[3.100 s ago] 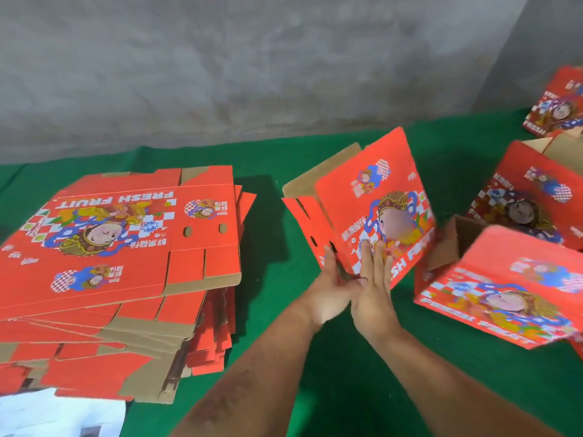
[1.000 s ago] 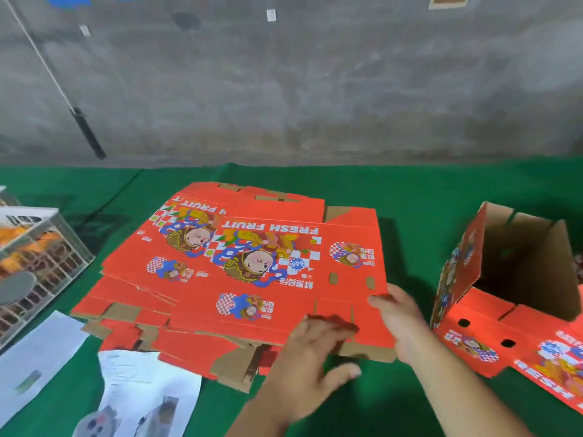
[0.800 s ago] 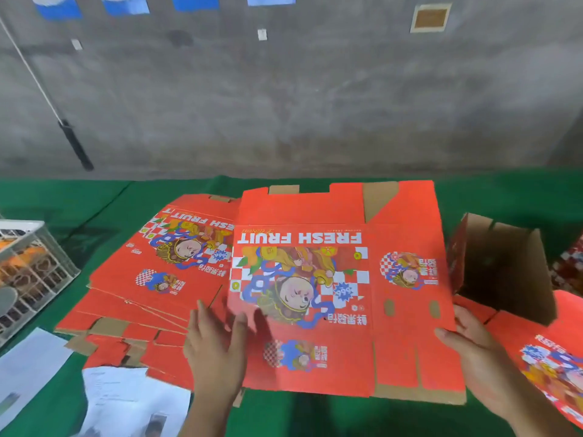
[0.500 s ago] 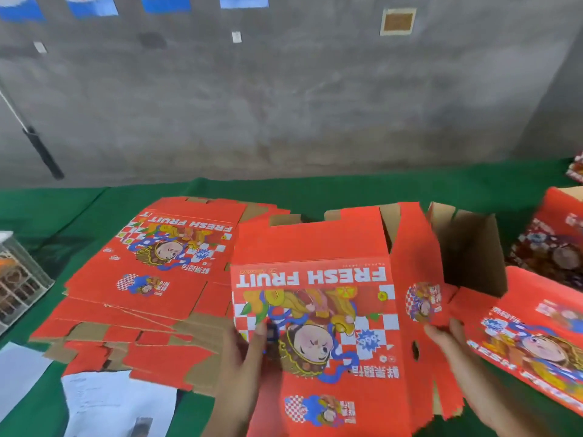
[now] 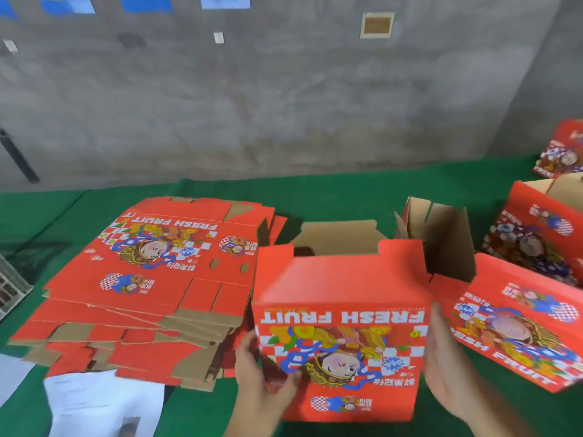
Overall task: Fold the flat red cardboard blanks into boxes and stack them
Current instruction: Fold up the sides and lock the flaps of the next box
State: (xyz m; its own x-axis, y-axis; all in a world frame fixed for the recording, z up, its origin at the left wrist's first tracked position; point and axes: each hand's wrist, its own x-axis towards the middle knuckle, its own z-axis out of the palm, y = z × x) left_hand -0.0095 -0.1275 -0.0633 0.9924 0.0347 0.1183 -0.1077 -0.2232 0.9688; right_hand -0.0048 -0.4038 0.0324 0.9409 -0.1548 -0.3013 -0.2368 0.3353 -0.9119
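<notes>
Flat blank stack [image 5: 151, 279] sits left on the bench [image 5: 331, 193]. Your left hand [image 5: 262, 389] pinches the half-opened box [image 5: 340, 326] at its left edge; your right hand [image 5: 448, 367] presses flat, fingers straight, against its right side. Uneven squeeze could collapse it or crease a panel.

Green-covered table [image 5: 331, 197] runs back to the wall. On its left half sits a fanned stack of flat red blanks [image 5: 148, 279], white paper sheets [image 5: 104, 402] tucked at the near-left edge beside it. A grey crate [image 5: 11, 288] peeks in at the left edge. Folded red boxes [image 5: 517, 320] crowd the right side, one more [image 5: 561, 149] at the far-right corner.
</notes>
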